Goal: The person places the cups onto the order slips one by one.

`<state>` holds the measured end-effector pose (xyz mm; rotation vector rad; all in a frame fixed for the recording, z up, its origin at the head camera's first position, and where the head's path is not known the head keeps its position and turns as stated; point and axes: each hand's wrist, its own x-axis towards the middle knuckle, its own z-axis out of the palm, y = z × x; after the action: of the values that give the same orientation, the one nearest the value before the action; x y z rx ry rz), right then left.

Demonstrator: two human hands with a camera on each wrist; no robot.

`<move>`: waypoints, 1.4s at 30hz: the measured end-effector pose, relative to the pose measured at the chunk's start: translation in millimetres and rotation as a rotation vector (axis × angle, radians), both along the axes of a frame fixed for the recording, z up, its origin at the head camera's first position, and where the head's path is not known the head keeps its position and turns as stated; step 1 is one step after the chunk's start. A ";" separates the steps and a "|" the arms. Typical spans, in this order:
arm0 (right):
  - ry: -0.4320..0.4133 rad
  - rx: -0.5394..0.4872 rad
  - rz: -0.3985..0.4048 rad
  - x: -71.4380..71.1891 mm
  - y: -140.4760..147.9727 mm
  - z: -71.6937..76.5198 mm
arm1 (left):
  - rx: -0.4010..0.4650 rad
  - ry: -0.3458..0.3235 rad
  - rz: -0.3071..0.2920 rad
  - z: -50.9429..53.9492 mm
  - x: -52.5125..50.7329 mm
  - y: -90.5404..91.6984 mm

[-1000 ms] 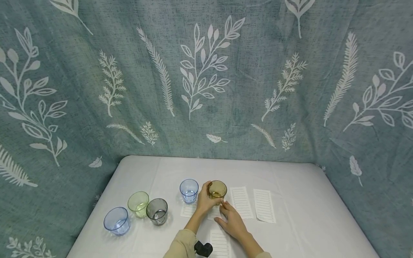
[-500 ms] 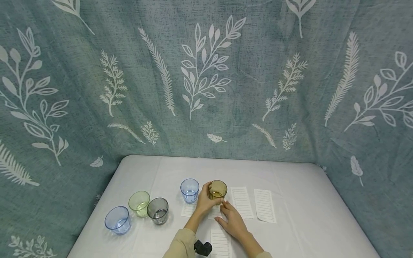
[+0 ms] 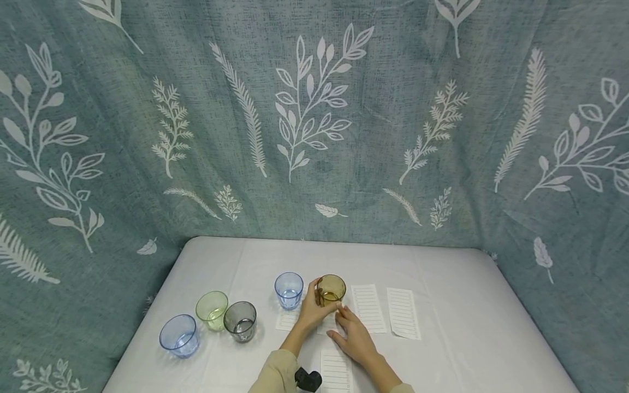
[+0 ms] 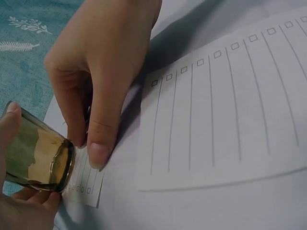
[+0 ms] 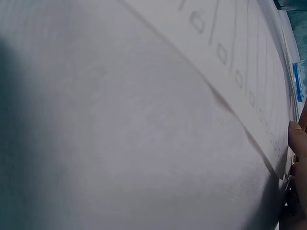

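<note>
An amber glass is gripped by my left hand, with fingers and thumb round its side. The same glass appears at the left of the left wrist view. Just below it lies a lined paper with small boxes, partly covered by the glass and hands. My right hand is beside the glass base, its fingers extended and pointing down at this paper's edge in the left wrist view. A blue glass stands left of the amber one, behind another paper.
A larger blue glass, a green glass and a grey glass stand at the left of the white table. Two lined papers lie right of the hands, and another paper lies between the forearms.
</note>
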<state>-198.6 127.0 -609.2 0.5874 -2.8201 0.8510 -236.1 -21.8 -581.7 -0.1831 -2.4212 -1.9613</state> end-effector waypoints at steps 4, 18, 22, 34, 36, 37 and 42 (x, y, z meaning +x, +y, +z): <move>0.013 0.022 0.003 0.0 -0.2 -0.4 | 0.004 0.007 0.003 0.4 0.0 0.3; 0.076 0.072 -0.005 2.4 -1.0 3.5 | 0.014 0.022 0.020 -2.3 -1.1 1.8; 0.067 0.076 0.017 0.0 0.7 4.4 | 0.024 0.030 0.024 -2.1 -1.3 2.0; 0.041 0.039 0.028 -3.3 1.6 3.0 | 0.003 0.040 0.036 -1.8 -0.9 2.4; 0.052 0.025 0.018 -2.2 1.1 3.2 | -0.008 0.039 0.040 -0.7 0.2 3.0; 0.056 0.015 0.012 -1.3 1.3 3.5 | -0.014 0.042 0.043 0.7 1.0 3.4; 0.080 -0.007 -0.029 4.1 5.6 10.0 | -0.007 0.111 0.077 15.5 7.0 3.7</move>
<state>-194.5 132.6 -599.2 0.5645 -2.7457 0.8132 -229.0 -18.2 -566.2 -0.1908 -2.3308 -1.8587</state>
